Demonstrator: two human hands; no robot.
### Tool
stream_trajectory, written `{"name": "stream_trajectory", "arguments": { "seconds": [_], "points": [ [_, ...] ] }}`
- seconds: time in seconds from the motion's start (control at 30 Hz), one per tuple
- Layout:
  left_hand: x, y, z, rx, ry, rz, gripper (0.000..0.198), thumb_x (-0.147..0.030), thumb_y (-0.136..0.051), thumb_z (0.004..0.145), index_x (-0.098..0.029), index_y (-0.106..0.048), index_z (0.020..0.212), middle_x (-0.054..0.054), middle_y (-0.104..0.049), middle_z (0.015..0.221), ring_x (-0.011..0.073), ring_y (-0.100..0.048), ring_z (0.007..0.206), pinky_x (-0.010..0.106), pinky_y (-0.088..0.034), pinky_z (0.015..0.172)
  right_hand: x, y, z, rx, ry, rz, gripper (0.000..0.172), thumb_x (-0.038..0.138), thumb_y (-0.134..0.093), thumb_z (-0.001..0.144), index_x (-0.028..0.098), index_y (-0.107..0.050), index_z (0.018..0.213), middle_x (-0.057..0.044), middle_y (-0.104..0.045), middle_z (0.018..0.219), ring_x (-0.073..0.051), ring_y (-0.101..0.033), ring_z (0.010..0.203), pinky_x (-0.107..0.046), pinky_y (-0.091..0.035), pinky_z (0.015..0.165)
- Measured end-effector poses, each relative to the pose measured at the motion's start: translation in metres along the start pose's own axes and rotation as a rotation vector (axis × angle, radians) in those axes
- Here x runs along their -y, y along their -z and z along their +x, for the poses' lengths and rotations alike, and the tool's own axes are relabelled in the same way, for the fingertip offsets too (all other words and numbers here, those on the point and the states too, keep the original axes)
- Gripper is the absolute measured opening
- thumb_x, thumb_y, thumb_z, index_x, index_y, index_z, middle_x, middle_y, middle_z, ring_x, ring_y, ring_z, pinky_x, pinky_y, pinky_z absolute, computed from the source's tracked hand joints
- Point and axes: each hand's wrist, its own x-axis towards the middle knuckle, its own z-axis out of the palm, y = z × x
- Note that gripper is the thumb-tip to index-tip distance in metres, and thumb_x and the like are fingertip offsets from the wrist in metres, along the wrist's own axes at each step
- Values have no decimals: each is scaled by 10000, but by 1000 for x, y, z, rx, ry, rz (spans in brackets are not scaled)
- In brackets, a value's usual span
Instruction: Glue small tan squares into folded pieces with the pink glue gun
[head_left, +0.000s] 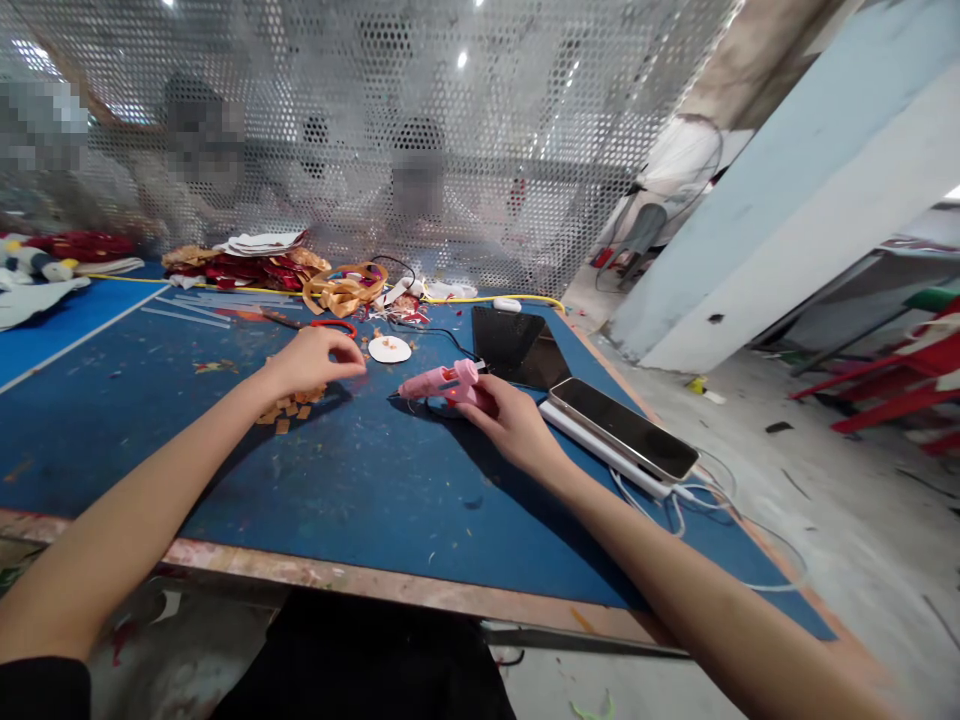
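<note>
My right hand (517,422) is wrapped round the handle of a pink hot glue gun (435,383), whose nozzle points left, close above the blue tabletop. My left hand (313,360) is closed in a pinch, thumb and forefinger tips together; whatever they hold, if anything, is too small to make out. Beneath and beside it lie several small tan squares (283,426), partly hidden by the hand. A white oval piece (390,350) with small tan bits on it rests between the two hands, farther back. Just behind my left hand are red-handled scissors (334,326).
A phone (626,425) lies on a white power bank with cables, right of my right hand. Behind it is a black tablet-like panel (517,345). Clear glue sticks (187,316), tan ribbon (345,292) and stacked fabric (247,265) lie toward the perforated metal screen (450,220); people show behind it.
</note>
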Motion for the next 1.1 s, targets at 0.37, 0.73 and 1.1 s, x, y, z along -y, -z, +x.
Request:
{"name": "stream_trajectory", "arguments": {
  "seconds": [0.37, 0.73, 1.1],
  "points": [
    [-24, -30, -10, 407, -220, -280, 85, -294, -710, 726, -224, -755, 743, 7, -708, 693, 126, -607, 600, 203, -430, 582, 13, 22, 2, -341, -271, -103, 296, 444, -652, 655, 233, -446, 631, 33, -487, 523, -154, -451, 491, -290, -364, 479],
    [-21, -25, -12, 507, -11, -263, 113, -279, -612, 748, -207, -679, 693, -30, -648, 560, 106, -579, 461, 210, -399, 517, 20, 2, -8, -194, -9, -275, 130, 325, -606, 671, 245, -503, 671, -19, -589, 630, -203, -541, 558, -302, -383, 509],
    [-19, -29, -8, 581, 80, -239, 102, -271, -646, 710, -189, -598, 674, -55, -596, 511, 90, -555, 422, 196, -351, 461, 24, -12, -8, -99, 19, -339, 127, 220, -597, 680, 232, -597, 807, -47, -682, 778, -230, -621, 656, -297, -411, 543]
  ]
}}
